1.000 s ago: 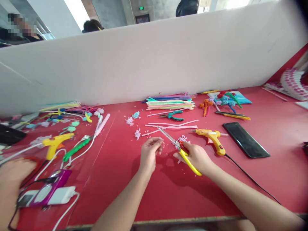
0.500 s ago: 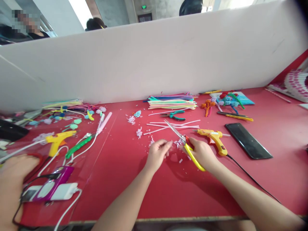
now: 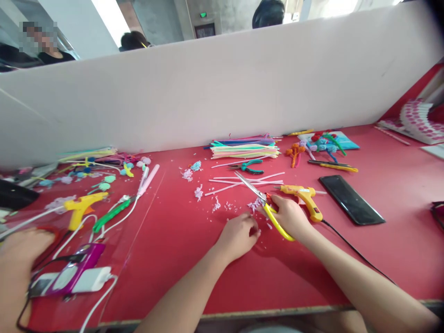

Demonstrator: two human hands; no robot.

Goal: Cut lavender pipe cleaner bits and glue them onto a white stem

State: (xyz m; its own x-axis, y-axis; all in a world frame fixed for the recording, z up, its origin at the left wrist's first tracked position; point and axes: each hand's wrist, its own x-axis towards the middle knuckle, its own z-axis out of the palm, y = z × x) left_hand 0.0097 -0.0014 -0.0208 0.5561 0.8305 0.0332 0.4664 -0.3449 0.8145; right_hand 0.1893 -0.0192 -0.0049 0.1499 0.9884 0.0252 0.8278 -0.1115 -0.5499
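The left forearm rises from the bottom edge, left of centre, and the left hand (image 3: 239,237) sits palm-down just below the frame's middle, its fingers curled in toward the thumb and pointing right; whether a scrap is pinched there cannot be told. The right forearm slants in from the lower right corner, and the right hand (image 3: 288,215) grips the yellow-handled scissors (image 3: 262,198), their blades slanting toward upper left.

A label on the yellow glue gun (image 3: 304,194), right of centre, is too small to read, as is the lettering on the green lit sign (image 3: 203,15) at the top.

The scissors lie above and right of the left hand, within the right hand's fingers. Pale lilac clippings (image 3: 254,205) are scattered on the red worktop (image 3: 166,268) beside the blades. Pink pipe cleaners (image 3: 225,187) lie crossed farther up, near the blade tips.
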